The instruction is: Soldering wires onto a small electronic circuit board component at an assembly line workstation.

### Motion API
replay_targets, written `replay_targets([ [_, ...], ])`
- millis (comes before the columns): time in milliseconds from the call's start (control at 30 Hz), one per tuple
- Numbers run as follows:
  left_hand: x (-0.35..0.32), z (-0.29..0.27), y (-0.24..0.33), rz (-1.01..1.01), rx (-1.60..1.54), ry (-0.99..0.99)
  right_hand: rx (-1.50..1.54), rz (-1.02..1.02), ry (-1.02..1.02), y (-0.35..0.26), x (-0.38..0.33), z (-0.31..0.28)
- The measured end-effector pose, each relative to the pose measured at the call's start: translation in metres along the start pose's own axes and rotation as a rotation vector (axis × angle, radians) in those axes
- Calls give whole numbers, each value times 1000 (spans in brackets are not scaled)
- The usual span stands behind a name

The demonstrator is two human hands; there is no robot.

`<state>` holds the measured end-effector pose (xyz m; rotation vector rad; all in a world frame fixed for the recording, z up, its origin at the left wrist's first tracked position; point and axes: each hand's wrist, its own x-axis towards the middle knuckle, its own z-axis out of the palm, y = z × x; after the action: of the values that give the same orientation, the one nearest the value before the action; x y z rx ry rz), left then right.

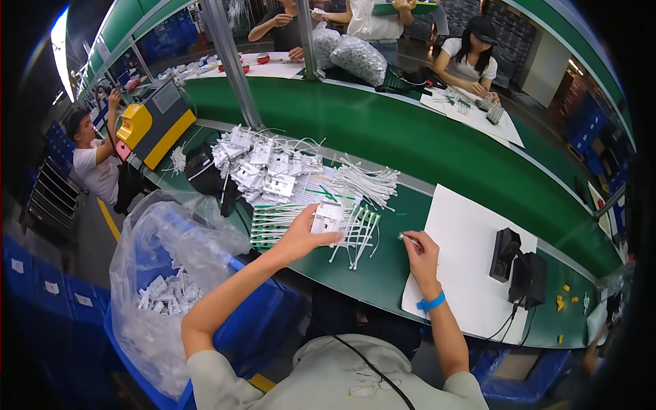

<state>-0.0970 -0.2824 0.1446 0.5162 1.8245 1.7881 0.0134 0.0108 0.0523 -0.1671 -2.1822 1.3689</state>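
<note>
My left hand [298, 238] is closed around a white plastic housing [329, 216], held above the bench with the thumb along its lower edge. My right hand [422, 256], apart from it on the right, pinches a small green-and-white piece [401, 236] whose exact kind is too small to make out. Below the housing lie rows of white leads with green ends [270, 227]; more such leads [363, 229] fan out beside it. Behind them are a heap of white plastic housings [263, 164] and a loose bundle of white leads [369, 183].
On the right, a white sheet [451, 263] bears black box-shaped devices [504, 254] with cables. A blue bin [236, 342] lined with clear plastic holds white parts at left. A yellow-and-grey machine [156, 123] stands beyond. Several people work nearby; a green partition [328, 126] runs behind the bench.
</note>
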Motion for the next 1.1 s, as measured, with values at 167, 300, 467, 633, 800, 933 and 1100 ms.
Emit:
replay_targets([
  [167,5,-6,6,-189,-866,-319,301,37,-10,-35,15,7],
  [300,3,-3,16,-207,-893,-359,341,-79,-97,-78,28,16],
  [467,1,-6,9,-271,-818,-311,205,-208,-248,-129,37,35],
  [633,1,-1,2,-447,-604,-379,182,-434,-332,-152,46,53],
  [800,-4,0,8,-448,-595,-366,124,-601,-434,-158,59,69],
  [933,-1,-3,5,-468,-747,-367,137,-513,-471,-143,60,81],
  [1100,2,-3,1,-409,-776,-387,43,-545,-392,-130,68,82],
])
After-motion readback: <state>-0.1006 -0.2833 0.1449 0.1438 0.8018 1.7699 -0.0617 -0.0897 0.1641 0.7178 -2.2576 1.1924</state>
